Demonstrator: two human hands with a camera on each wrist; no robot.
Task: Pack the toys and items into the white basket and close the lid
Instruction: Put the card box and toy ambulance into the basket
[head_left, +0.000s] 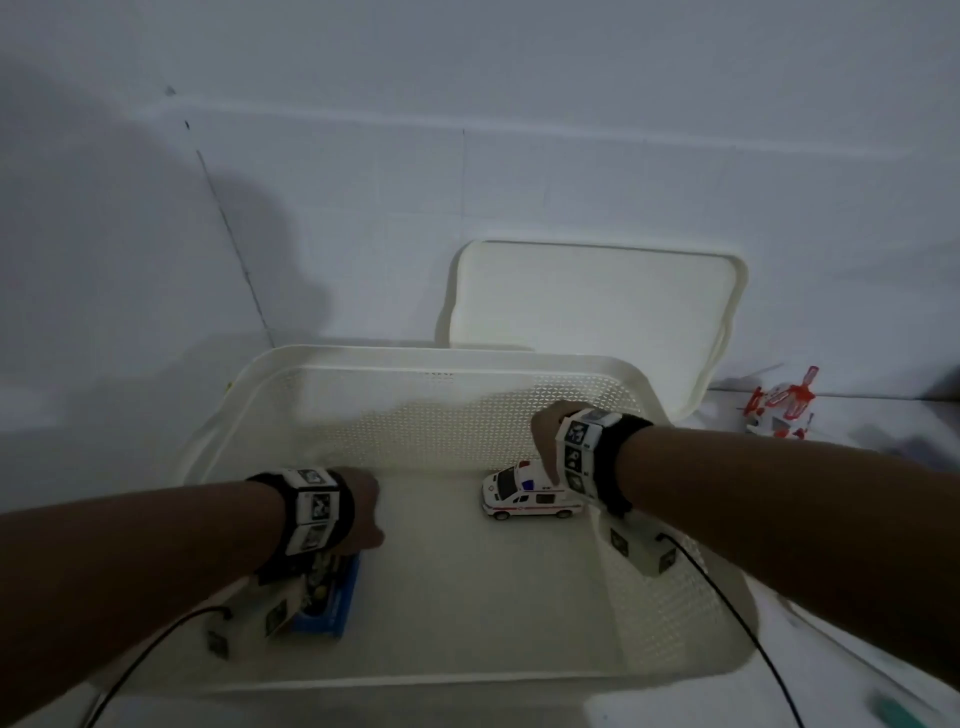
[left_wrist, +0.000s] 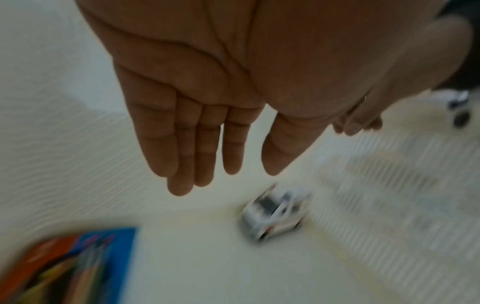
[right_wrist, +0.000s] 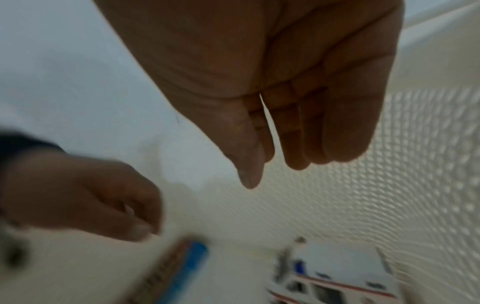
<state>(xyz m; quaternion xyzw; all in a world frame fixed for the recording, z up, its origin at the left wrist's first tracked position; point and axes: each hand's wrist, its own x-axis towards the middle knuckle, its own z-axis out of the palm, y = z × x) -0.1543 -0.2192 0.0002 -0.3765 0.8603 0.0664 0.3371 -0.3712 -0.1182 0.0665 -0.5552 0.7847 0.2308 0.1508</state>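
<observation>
A white basket (head_left: 332, 358) with lattice walls stands open in front of me. On its floor at the right sits a white toy ambulance (head_left: 524, 496) (left_wrist: 275, 218) (right_wrist: 335, 281). A blue box of coloured pencils (head_left: 332, 597) (left_wrist: 72, 265) (right_wrist: 179, 265) lies flat at the left. My left hand (head_left: 363, 514) (left_wrist: 207, 160) hovers over the pencil box, fingers straight, holding nothing. My right hand (head_left: 545, 441) (right_wrist: 283, 160) hangs just above the ambulance, fingers relaxed and empty. The white lid (head_left: 597, 301) leans against the wall behind the basket.
A red and white toy helicopter (head_left: 779, 405) lies on the surface right of the basket. A teal object (head_left: 893, 714) shows at the bottom right corner. A pale wall rises close behind the basket and lid. Black cables trail from both wrists.
</observation>
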